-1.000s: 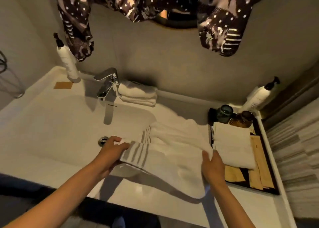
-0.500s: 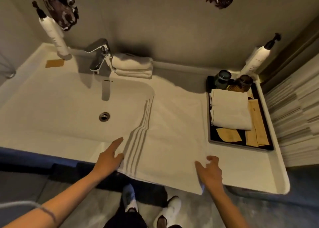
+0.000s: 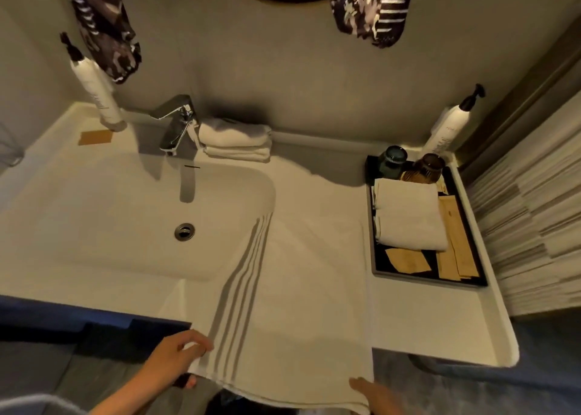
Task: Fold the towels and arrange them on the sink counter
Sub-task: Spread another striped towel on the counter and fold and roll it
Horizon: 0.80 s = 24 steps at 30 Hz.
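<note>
Head view: a white striped towel [image 3: 301, 292] lies spread flat on the sink counter [image 3: 440, 326], its near edge hanging over the front.

Left hand [image 3: 176, 356] pinches the near left corner between thumb and fingers; right hand [image 3: 374, 395] sits at the near right corner, its grip cut off, so I cannot tell. Soft, light and limp, the towel likely folds best held by both corners.

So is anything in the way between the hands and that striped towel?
Nothing visible. The left hand and right hand already grip the near corners of the striped towel, which lies spread flat on the counter.
</note>
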### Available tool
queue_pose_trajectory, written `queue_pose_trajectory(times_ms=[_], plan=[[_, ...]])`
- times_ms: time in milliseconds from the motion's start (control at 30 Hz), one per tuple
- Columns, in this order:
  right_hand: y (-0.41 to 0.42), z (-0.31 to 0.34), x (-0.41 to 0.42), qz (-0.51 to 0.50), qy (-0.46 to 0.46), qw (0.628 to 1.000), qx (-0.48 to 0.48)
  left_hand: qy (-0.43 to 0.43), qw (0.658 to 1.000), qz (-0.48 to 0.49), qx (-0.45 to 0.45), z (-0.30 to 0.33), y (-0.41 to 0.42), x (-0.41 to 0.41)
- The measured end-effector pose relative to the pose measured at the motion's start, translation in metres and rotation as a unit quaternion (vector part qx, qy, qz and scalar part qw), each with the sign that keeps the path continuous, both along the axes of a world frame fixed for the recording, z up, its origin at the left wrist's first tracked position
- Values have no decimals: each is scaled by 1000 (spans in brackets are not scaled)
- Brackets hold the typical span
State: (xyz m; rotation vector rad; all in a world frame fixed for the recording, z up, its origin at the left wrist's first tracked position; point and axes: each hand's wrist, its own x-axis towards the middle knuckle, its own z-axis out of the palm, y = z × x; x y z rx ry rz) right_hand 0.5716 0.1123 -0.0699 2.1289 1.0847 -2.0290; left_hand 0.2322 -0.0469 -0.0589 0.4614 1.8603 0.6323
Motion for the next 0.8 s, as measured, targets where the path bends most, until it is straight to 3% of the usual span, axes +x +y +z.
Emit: queue_pose_trajectory(times_ms=[67,133,300,367,400,433,500,533,567,633,700,800], plan=[[17,4,13,-28,67,996,-53,-75,996,53,-1,18,12,-10],[39,38,5,-70,122,986,-88,-176,970,170,13,41,36,-19],[125,68,-61,-236,237,942,-26,-298,882,355,84,60,126,-58],[151,58,-85,-288,259,922,19,-313,846,405,146,59,161,-64],[160,49,-93,-305,253,917,38,-292,842,418,177,56,174,-63],[163,44,-99,-296,245,922,50,-238,858,408,201,53,183,-56],[158,29,-105,-236,206,941,129,-14,924,302,234,33,188,-37],[151,25,-110,-166,157,949,219,115,942,184,256,19,187,-26],[143,18,-115,-61,96,934,340,224,935,42,273,6,186,-13],[126,4,-126,177,4,826,536,345,866,-207,298,-23,189,8],[121,-17,-129,346,-57,730,587,389,802,-345,294,-43,196,28],[122,-41,-119,452,-176,677,554,430,779,-393,231,-62,196,35]])
